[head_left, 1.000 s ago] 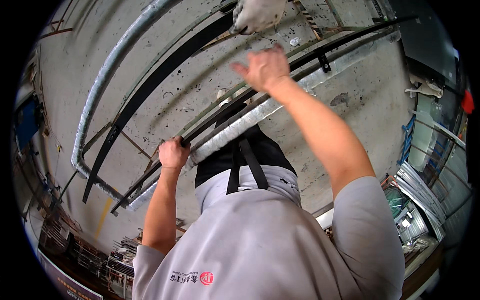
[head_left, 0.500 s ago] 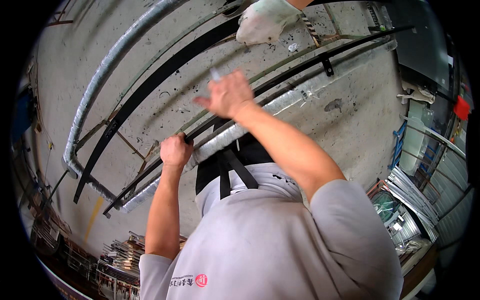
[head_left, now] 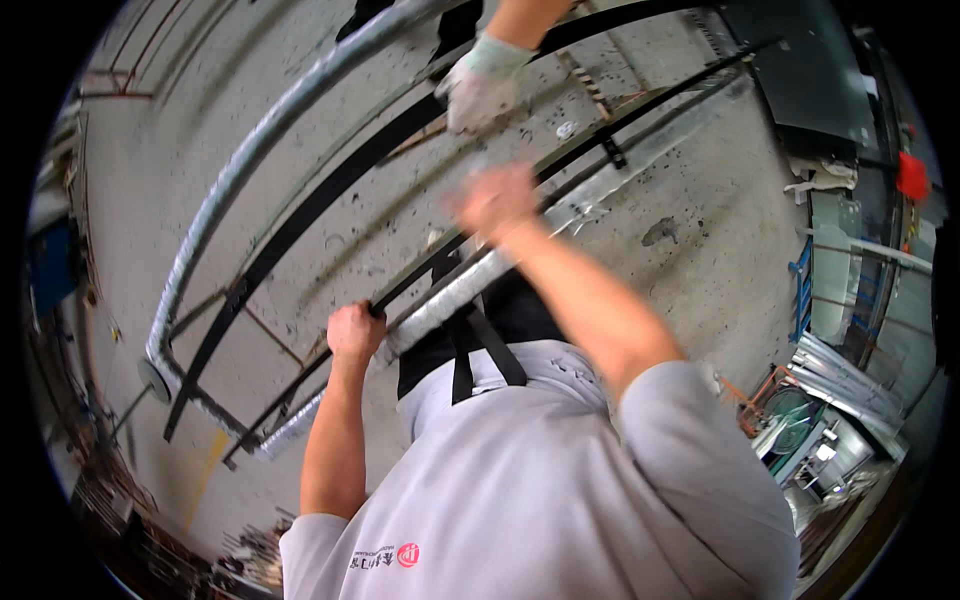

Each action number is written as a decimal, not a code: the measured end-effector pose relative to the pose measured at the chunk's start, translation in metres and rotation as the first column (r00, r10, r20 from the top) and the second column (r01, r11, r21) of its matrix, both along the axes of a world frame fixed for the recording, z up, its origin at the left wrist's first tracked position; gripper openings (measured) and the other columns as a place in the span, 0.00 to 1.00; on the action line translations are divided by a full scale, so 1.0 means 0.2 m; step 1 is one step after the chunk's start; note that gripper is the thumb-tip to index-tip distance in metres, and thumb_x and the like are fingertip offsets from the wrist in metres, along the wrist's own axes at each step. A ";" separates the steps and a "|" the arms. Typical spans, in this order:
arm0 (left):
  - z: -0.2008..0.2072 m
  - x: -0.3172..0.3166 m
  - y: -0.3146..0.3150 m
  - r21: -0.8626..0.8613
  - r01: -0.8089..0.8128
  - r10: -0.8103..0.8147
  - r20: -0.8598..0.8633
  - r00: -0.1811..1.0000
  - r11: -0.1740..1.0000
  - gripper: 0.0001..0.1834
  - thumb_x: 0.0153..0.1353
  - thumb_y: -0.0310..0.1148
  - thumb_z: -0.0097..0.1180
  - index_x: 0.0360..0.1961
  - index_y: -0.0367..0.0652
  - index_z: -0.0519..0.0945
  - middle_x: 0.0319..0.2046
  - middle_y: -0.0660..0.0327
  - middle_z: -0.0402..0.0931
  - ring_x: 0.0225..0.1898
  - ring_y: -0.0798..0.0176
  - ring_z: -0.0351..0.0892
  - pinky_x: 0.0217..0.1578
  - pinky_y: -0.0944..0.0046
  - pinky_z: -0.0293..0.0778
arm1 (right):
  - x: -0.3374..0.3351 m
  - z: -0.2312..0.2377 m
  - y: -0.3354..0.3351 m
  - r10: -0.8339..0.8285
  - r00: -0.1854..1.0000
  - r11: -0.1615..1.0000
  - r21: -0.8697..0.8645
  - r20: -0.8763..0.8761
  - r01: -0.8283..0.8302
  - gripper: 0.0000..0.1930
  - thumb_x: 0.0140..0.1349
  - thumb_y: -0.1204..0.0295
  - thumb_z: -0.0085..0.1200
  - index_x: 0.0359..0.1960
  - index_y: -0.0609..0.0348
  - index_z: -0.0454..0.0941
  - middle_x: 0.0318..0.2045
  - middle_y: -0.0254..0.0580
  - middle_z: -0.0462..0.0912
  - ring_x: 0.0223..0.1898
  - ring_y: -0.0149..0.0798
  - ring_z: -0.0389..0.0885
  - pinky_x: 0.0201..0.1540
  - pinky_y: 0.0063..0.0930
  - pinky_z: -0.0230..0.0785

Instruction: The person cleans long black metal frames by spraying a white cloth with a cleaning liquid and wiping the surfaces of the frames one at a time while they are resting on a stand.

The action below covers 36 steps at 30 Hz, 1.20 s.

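The left hand (head_left: 355,332) is clenched around the near bar (head_left: 575,152), seemingly to steady it. That bar runs alongside the wrapped tube (head_left: 455,302), before the person's waist; the wrapping probably guards against scratches. The right hand (head_left: 500,205) blurs over the bar, its grip impossible to tell. A co-worker's gloved hand (head_left: 480,95) is by the far bar (head_left: 335,190). Whether any container holds the metal strips (head_left: 845,390) is unclear.

Right hand (head_left: 497,205) blurred, co-worker's forearm (head_left: 528,18) cut off at top
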<state>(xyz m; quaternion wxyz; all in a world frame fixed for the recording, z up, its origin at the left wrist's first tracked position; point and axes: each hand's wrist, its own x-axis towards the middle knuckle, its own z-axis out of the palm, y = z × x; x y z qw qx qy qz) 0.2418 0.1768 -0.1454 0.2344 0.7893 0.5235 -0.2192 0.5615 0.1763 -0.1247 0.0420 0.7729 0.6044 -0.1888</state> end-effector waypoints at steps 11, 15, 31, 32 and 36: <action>0.02 0.02 -0.03 -0.002 -0.028 0.028 -0.076 0.997 1.000 0.15 0.48 0.41 0.62 0.31 0.40 0.84 0.33 0.44 0.83 0.40 0.38 0.83 0.42 0.45 0.79 | 0.17 0.29 -0.57 0.085 0.712 0.841 0.433 -0.697 0.324 0.21 0.59 0.65 0.61 0.52 0.59 0.72 0.43 0.54 0.81 0.51 0.55 0.77 0.59 0.45 0.68; 0.09 0.18 -0.02 0.024 -0.045 0.048 -0.145 0.988 0.999 0.17 0.46 0.41 0.66 0.32 0.39 0.83 0.34 0.44 0.83 0.41 0.38 0.83 0.43 0.46 0.79 | 0.69 0.32 -0.95 -0.431 0.573 0.810 -0.019 -0.697 0.586 0.21 0.66 0.66 0.54 0.58 0.60 0.68 0.47 0.60 0.81 0.47 0.59 0.81 0.52 0.47 0.72; 0.16 2.09 -0.04 0.236 0.082 -0.070 -0.057 0.996 0.968 0.26 0.50 0.43 0.64 0.47 0.38 0.76 0.47 0.45 0.78 0.53 0.43 0.76 0.52 0.48 0.75 | 2.05 -0.30 -2.09 -0.683 0.340 0.336 0.136 -0.646 0.932 0.09 0.68 0.73 0.53 0.45 0.65 0.78 0.21 0.38 0.79 0.22 0.30 0.77 0.25 0.29 0.71; 0.18 2.20 -0.04 0.244 0.092 -0.087 -0.031 0.996 0.965 0.27 0.50 0.43 0.65 0.48 0.38 0.75 0.47 0.46 0.78 0.54 0.43 0.75 0.53 0.48 0.74 | 2.11 -0.33 -2.09 -0.673 0.300 0.254 0.169 -0.676 0.952 0.09 0.66 0.75 0.53 0.45 0.64 0.80 0.22 0.37 0.79 0.22 0.30 0.77 0.25 0.28 0.71; 0.16 2.59 -0.02 0.265 0.166 -0.183 0.040 0.982 0.950 0.27 0.51 0.42 0.65 0.47 0.36 0.74 0.46 0.45 0.77 0.53 0.42 0.74 0.52 0.46 0.74 | 2.32 -0.31 -2.11 -0.641 -0.194 -0.047 -0.213 -0.743 0.976 0.06 0.64 0.78 0.53 0.38 0.65 0.81 0.22 0.39 0.80 0.22 0.31 0.78 0.24 0.27 0.71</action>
